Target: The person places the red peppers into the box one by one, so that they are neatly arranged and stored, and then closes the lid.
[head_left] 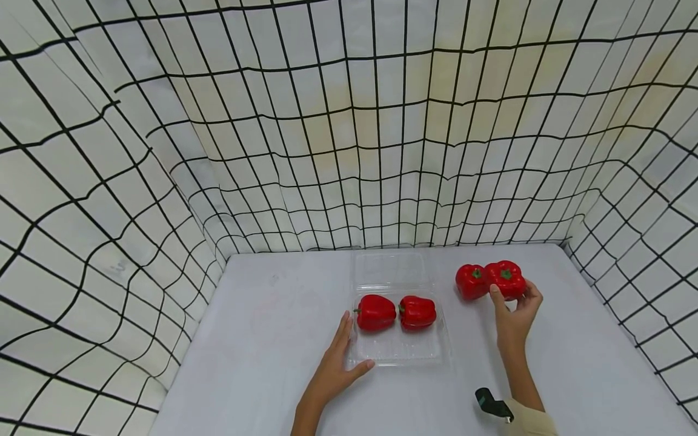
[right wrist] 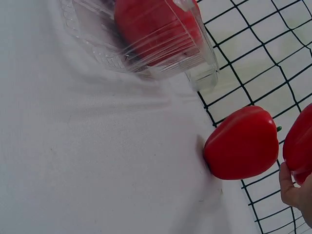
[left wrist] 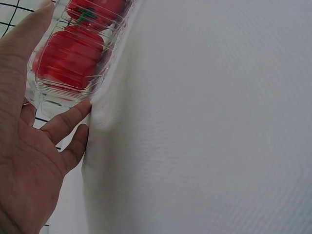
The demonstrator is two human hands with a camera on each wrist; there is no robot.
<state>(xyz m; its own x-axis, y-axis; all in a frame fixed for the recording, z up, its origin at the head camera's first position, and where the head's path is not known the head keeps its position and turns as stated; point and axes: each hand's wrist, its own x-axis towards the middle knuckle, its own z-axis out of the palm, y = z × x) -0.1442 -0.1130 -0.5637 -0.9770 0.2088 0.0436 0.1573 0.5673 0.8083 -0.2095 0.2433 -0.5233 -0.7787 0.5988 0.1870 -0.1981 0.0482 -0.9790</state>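
Observation:
A clear plastic clamshell container [head_left: 398, 350] stands on the white table with its lid folded back. Inside it, side by side in the head view, lie two red bell peppers, a left one [head_left: 376, 313] and a right one [head_left: 417, 312]. My left hand [head_left: 334, 370] is spread against the container's left side and near corner, thumb apart from the fingers. To the right of the container, my right hand [head_left: 514, 315] grips another red bell pepper [head_left: 505, 278] between thumb and fingers. Just left of that one, a red bell pepper [right wrist: 242, 144] sits on the table.
Behind the table and along both sides rises a black net [head_left: 400, 145] in front of white sheeting. The container's open lid [head_left: 389, 268] lies toward the table's back edge. A dark wrist device [head_left: 492, 404] shows at my right sleeve.

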